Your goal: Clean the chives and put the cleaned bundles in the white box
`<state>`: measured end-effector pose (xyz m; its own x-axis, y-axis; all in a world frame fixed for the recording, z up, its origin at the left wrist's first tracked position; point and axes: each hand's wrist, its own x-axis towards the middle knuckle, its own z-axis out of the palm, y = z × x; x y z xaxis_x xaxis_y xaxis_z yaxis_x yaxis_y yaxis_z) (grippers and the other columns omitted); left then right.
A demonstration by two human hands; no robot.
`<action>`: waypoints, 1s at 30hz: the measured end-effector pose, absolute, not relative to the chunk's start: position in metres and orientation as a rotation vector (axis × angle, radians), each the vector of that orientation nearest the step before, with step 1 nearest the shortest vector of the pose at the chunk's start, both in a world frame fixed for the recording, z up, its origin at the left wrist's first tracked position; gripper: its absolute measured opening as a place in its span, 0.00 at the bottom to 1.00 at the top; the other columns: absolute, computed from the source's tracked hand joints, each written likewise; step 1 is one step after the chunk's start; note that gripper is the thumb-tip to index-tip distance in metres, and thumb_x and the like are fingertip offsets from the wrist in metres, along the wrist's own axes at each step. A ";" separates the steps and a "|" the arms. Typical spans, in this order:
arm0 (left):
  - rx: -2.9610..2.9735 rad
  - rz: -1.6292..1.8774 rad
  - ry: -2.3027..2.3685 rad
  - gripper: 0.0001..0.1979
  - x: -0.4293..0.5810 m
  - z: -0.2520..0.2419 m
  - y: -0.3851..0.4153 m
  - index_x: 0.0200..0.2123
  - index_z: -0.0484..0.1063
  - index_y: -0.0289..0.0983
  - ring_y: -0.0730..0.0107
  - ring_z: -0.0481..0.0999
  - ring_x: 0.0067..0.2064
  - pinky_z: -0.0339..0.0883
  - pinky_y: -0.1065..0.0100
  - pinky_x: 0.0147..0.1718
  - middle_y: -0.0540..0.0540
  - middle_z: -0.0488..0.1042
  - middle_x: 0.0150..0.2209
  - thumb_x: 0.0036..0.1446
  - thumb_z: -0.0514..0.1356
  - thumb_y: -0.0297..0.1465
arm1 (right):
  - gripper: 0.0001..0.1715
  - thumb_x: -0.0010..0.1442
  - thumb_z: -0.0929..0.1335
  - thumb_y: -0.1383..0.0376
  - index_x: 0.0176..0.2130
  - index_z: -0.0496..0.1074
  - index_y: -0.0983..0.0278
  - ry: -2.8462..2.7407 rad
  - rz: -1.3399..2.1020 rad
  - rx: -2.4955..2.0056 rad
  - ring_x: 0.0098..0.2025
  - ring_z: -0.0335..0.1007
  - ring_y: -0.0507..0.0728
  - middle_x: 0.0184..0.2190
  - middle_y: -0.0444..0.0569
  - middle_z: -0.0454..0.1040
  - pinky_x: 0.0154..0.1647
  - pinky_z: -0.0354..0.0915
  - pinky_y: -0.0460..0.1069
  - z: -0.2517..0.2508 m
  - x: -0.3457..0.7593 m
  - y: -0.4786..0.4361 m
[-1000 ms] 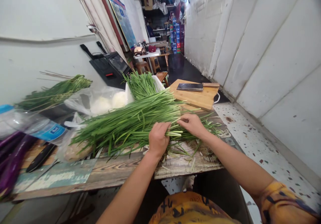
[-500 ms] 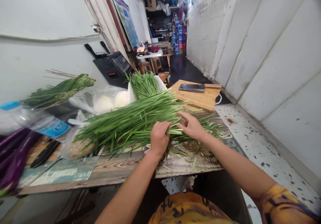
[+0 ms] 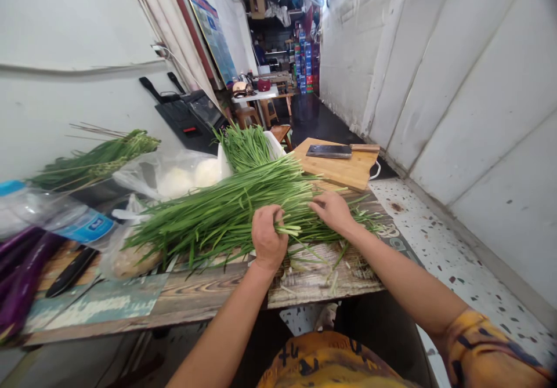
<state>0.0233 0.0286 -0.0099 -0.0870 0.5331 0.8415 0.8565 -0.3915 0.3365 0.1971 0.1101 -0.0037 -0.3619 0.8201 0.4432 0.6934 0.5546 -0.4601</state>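
A large pile of garlic chives [image 3: 226,196] lies across the table, leaves to the left and pale stem ends to the right. My left hand [image 3: 268,236] is closed around a small bunch, whose cut ends [image 3: 290,229] poke out past the thumb. On the right, my right hand [image 3: 334,211] has its fingers bent and pinched together at the pale ends of the pile; which stalks they grip is partly hidden. Loose stalks and trimmings [image 3: 335,263] are scattered on the tabletop below it.
Behind the pile are a cutting board [image 3: 335,170] with a cleaver [image 3: 328,151] and a white container [image 3: 275,144] of chives. Leftward are a clear bag with white rounds [image 3: 176,182], a plastic bottle [image 3: 82,220], eggplants [image 3: 32,272] and a black-handled knife [image 3: 72,272].
My left hand has shifted slightly left with its bunch, away from my right hand. My right hand's fingers have drawn closer together at the stem ends. The view has turned slightly.
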 end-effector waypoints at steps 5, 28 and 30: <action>-1.986 -1.402 -1.555 0.11 0.021 -0.016 0.033 0.46 0.65 0.35 0.66 0.70 0.40 0.64 0.65 0.40 0.42 0.71 0.37 0.61 0.50 0.27 | 0.12 0.60 0.64 0.63 0.32 0.76 0.63 -2.133 0.184 -0.920 0.35 0.64 0.56 0.29 0.51 0.72 0.37 0.59 0.50 0.004 0.196 0.101; -2.367 -1.447 -1.599 0.08 0.024 -0.004 0.030 0.36 0.76 0.38 0.70 0.70 0.32 0.62 0.67 0.34 0.47 0.78 0.32 0.58 0.56 0.30 | 0.14 0.56 0.66 0.61 0.23 0.71 0.66 -2.153 0.749 -0.742 0.25 0.59 0.49 0.20 0.43 0.67 0.27 0.55 0.44 0.022 0.206 0.093; -2.368 -1.458 -1.624 0.09 0.024 -0.004 0.030 0.36 0.76 0.38 0.70 0.69 0.31 0.62 0.67 0.33 0.47 0.78 0.31 0.59 0.55 0.30 | 0.19 0.57 0.65 0.60 0.20 0.69 0.66 -2.052 0.707 -0.886 0.23 0.57 0.49 0.18 0.42 0.64 0.26 0.54 0.44 0.023 0.209 0.094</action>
